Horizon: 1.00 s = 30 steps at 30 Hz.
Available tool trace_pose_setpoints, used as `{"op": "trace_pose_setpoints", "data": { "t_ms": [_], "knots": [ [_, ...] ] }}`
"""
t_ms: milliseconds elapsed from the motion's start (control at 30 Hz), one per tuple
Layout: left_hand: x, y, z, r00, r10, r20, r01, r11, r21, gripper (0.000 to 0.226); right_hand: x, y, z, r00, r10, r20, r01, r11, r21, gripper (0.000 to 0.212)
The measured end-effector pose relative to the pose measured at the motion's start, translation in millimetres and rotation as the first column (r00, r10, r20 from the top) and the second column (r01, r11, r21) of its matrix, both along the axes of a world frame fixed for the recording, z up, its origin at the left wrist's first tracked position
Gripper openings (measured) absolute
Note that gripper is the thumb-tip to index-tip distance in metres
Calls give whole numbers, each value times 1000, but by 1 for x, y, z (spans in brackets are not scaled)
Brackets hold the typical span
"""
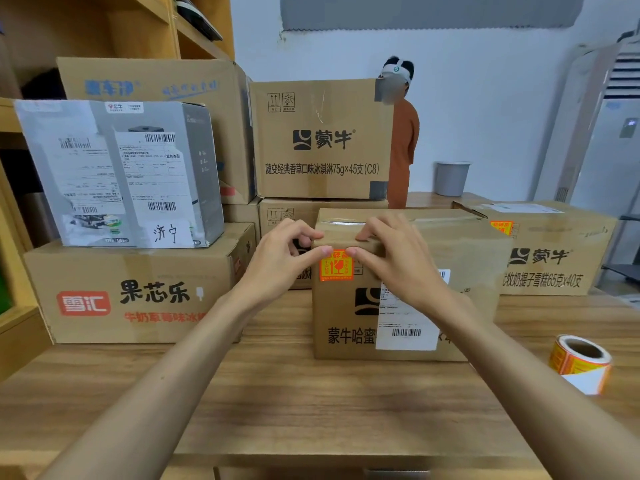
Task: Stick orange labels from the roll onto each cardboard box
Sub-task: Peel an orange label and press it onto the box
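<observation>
i see my left hand point(287, 258) and right hand point(391, 254) meeting at the top front edge of the middle cardboard box point(346, 323) on the wooden surface point(277, 393). each hand pinches that edge: fingers curled over the top, thumb tip pressing the front face at an upper corner of the orange label point(336, 268). the label roll point(578, 362) sits on the surface to the right, well apart from the box, with a white tail hanging loose. the rear right box point(561, 251) bears a second orange label point(501, 227) near its top edge. stacked boxes point(322, 140) stand behind.
</observation>
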<state>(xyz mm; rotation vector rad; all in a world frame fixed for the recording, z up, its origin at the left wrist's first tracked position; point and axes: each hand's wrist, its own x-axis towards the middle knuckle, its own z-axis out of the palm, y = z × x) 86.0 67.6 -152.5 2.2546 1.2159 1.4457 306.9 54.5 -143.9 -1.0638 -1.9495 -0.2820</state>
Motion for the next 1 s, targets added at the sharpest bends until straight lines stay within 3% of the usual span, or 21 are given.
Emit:
{"op": "trace_pose_setpoints", "data": {
  "t_ms": [233, 333, 500, 667, 833, 1000],
  "knots": [
    [-5, 4, -15, 996, -35, -84, 34, 999, -12, 51, 9, 1, -13, 951, -123, 283, 87, 987, 138, 56],
    [-3, 5, -19, 988, 11, -153, -4, 999, 44, 55, 8, 3, -18, 923, -185, 337, 124, 973, 194, 58],
    [-2, 5, -21, 974, 75, -213, -57, 994, 90, 65, 5, 3, -19, 940, -194, 280, 129, 963, 236, 59],
    [-2, 7, -21, 981, 18, -191, -6, 998, 64, 61, 3, 5, -19, 939, -201, 280, 140, 965, 222, 52],
    [-11, 10, -13, 986, -87, -142, 84, 996, -23, 36, 6, 6, -12, 988, -71, 136, 53, 990, 132, 39],
    [-11, 14, -10, 986, -99, -135, 96, 995, -27, 28, 2, 8, -11, 986, -94, 140, 76, 989, 129, 36]
  ]
}}
